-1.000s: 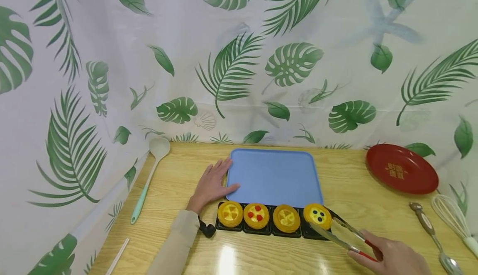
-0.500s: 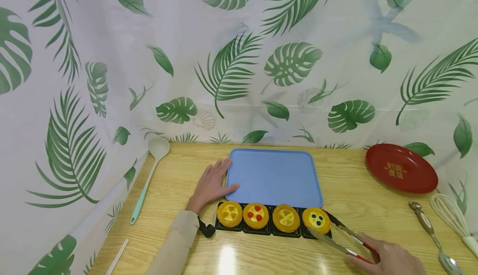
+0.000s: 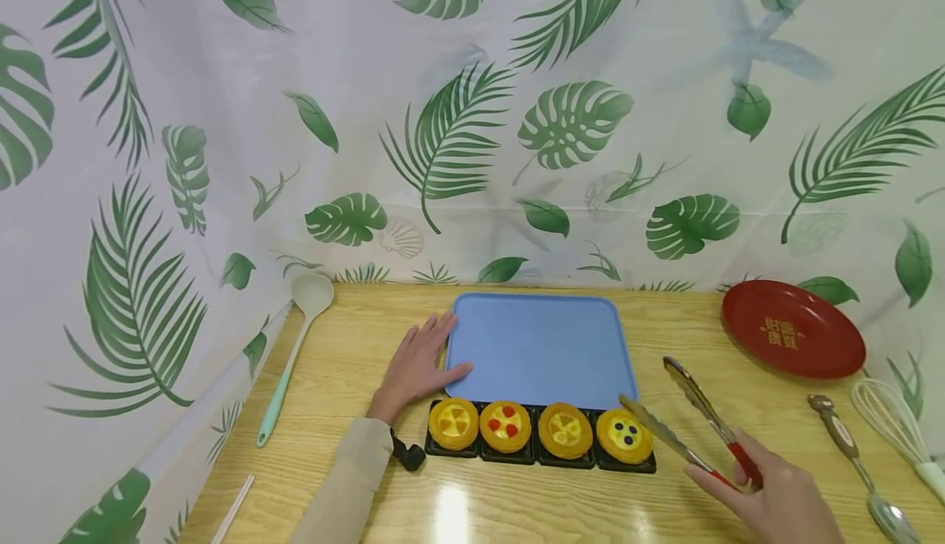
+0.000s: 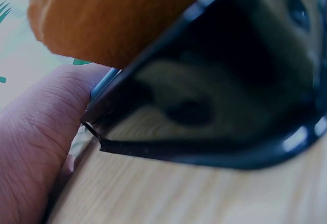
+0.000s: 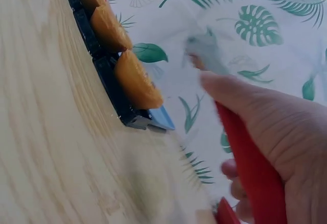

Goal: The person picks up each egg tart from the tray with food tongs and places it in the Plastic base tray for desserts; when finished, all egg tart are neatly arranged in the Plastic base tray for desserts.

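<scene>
My left hand (image 3: 417,368) lies with straight fingers along the left edge of a blue tray (image 3: 539,347), its thumb over the rim. In front of the tray runs a row of black square holders (image 3: 635,467), several joined side by side, each bearing a round tart. The rightmost tart (image 3: 624,437) has dark blue dots; another tart (image 3: 505,427) has red pieces. My right hand (image 3: 782,486) grips metal tongs (image 3: 668,437) by their red handles. Spread apart, the tong tips hold nothing and hover right of and above the blue-dotted tart. In the right wrist view the tong tips are blurred.
A red oval plate (image 3: 793,331) is at the back right, with a whisk (image 3: 886,421) and a spoon (image 3: 849,445) in front of it. At the left lie a long-handled ladle (image 3: 299,347) and white chopsticks (image 3: 233,509). A leaf-print curtain (image 3: 472,158) hangs behind the table.
The tongs have come away from around the blue-dotted tart, moving up and to the right with their arms spread wider. The tart stays in its holder. My left hand has not moved.
</scene>
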`<state>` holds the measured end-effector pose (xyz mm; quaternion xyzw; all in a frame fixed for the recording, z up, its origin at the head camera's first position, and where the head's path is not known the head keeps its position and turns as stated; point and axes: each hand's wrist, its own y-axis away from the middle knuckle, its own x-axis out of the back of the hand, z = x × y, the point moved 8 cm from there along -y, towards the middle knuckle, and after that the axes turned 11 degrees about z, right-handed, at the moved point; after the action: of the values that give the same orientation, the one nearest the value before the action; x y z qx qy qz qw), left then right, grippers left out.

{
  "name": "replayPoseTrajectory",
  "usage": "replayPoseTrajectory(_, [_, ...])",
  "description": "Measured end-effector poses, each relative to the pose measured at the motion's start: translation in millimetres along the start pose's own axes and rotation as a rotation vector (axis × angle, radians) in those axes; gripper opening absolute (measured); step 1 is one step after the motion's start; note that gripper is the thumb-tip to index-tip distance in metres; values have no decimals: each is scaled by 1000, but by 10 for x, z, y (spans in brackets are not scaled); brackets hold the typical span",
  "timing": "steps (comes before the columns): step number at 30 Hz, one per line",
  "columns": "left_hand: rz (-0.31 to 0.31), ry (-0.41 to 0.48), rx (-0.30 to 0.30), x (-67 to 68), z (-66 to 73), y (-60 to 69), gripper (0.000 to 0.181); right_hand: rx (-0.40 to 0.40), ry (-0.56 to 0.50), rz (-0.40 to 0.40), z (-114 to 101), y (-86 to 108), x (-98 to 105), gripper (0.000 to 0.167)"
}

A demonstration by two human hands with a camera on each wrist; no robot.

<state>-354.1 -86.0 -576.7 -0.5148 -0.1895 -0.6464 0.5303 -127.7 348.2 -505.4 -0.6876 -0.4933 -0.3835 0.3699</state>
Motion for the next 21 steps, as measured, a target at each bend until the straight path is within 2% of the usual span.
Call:
replayPoseTrajectory(3, [-4,-3,7,2,-23,18,99,13,-54,126,9,-107,39,51])
replayPoseTrajectory(5, [-5,-8,13,7,-41,26,99,15,-62,160,39,-216,13,53])
replayPoseTrajectory(8, [0,-15,15,25,-69,27,99,10,-44,160,84,-411,-90,60])
replayPoseTrajectory(13, [17,-15,13,54,-104,32,99,-15,43,112,136,-710,-310,85])
replayPoseTrajectory(17, [18,-16,23,45,-126,56,99,-32,112,105,139,-889,-459,89])
replayPoseTrajectory(21, [16,-7,26,26,-115,75,97,-23,106,142,112,-992,-546,86])
